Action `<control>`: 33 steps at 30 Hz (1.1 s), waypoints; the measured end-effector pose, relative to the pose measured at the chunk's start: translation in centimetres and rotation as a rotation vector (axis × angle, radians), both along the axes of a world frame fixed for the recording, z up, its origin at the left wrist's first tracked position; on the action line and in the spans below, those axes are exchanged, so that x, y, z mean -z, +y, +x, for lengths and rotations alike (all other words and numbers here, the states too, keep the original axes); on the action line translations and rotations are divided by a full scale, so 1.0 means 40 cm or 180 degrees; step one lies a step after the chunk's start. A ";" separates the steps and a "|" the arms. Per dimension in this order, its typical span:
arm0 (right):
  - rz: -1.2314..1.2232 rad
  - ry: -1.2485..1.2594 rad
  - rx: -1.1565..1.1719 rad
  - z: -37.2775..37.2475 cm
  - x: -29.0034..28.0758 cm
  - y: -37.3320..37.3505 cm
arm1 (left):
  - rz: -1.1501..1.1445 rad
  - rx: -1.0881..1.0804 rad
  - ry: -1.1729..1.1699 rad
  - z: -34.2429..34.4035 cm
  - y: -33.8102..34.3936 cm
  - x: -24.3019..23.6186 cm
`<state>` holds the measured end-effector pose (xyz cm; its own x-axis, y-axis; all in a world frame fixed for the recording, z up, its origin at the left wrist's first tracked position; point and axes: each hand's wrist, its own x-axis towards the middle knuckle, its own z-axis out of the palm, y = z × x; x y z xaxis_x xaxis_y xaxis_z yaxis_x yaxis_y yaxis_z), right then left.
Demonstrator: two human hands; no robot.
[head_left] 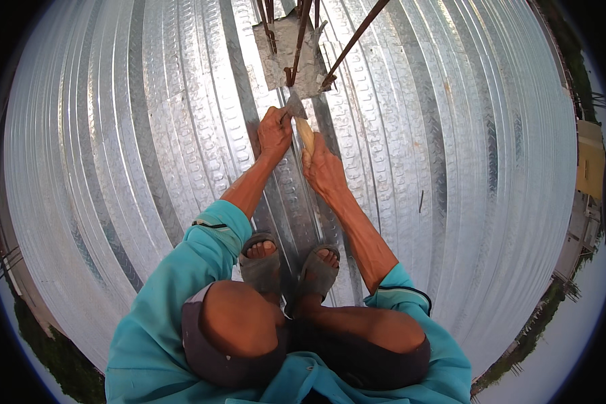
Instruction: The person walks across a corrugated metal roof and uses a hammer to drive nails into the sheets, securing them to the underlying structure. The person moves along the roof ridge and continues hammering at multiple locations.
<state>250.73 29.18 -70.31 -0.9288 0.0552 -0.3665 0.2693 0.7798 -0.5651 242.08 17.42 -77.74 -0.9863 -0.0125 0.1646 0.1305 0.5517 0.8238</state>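
My right hand (pixel 326 168) is closed around the pale wooden handle of a hammer (pixel 306 133). Its grey metal head lies at the far end of the handle, beside the fingers of my left hand (pixel 275 132). That hand is also closed, with its thumb and fingers by the hammer head; what they grip is hidden. Just beyond both hands is a rough concrete column top (pixel 296 54), showing through a cut-out in the ribbed metal decking (pixel 202 128). Rusty reinforcing bars (pixel 301 40) rise out of the concrete.
The shiny corrugated decking spreads out on every side. My sandalled feet (pixel 261 259) stand on it, close behind my hands. A slanting rusty bar (pixel 354 42) leans up to the right of the concrete. Buildings (pixel 589 158) and greenery lie past the right edge.
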 end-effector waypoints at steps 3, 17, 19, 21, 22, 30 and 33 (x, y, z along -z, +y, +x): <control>-0.0165 0.0525 0.0242 -0.046 -0.048 -0.004 | -0.0024 0.0042 -0.0163 -0.030 -0.011 -0.009; -0.0771 0.2130 0.0323 0.052 -0.056 0.013 | -0.1861 0.0178 0.0428 0.049 -0.184 -0.124; -0.0943 0.2131 0.0376 0.033 -0.115 0.001 | -0.1806 0.0116 0.0412 0.050 -0.184 -0.124; -0.0919 0.2482 0.0355 0.040 -0.161 -0.004 | -0.1797 0.0169 0.0331 0.052 -0.186 -0.130; -0.0906 0.2658 0.0348 0.046 -0.170 -0.008 | -0.1805 0.0152 0.0322 0.051 -0.184 -0.134; -0.0431 0.0937 0.0131 -0.027 0.014 -0.043 | -0.1892 0.0194 0.0271 0.036 -0.179 -0.132; -0.0423 0.1586 0.0194 0.029 -0.015 -0.038 | -0.1877 0.0215 0.0235 0.054 -0.180 -0.127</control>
